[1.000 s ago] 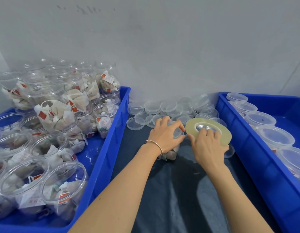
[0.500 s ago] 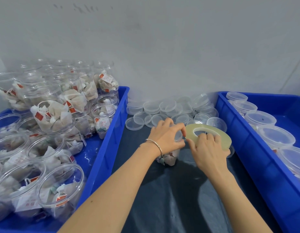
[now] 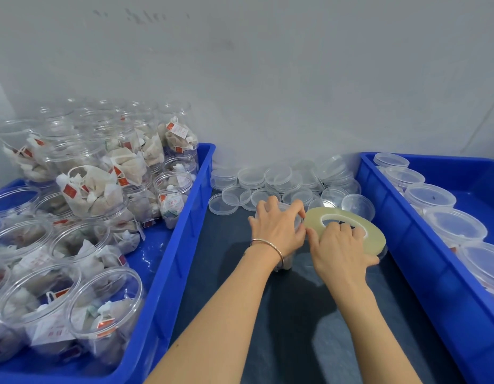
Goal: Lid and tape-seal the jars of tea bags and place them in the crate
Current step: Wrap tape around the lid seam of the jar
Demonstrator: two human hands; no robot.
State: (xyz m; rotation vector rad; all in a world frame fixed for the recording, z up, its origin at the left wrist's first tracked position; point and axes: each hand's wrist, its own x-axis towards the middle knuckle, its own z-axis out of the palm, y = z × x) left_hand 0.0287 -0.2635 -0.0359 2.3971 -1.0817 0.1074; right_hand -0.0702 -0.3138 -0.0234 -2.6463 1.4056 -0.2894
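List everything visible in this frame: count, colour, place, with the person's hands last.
Left crate: one, blue, left of the mat.
Open jars of tea bags: many, clear, stacked in the left crate.
Right crate: one, blue, right of the mat.
Lidded jars: at least six, clear, in the right crate.
Loose lids: many, clear, by the wall.
Mat: one, dark, between the crates.
Jar: one, clear, on the mat.
Tape roll: one, yellowish, beside the jar.
Bracelet: one, metal, left wrist.
Left hand: grip over the jar's top.
Right hand: holds the tape roll.

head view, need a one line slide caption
Left hand steadies a lidded jar while right hand holds the tape roll against it, between two blue crates.
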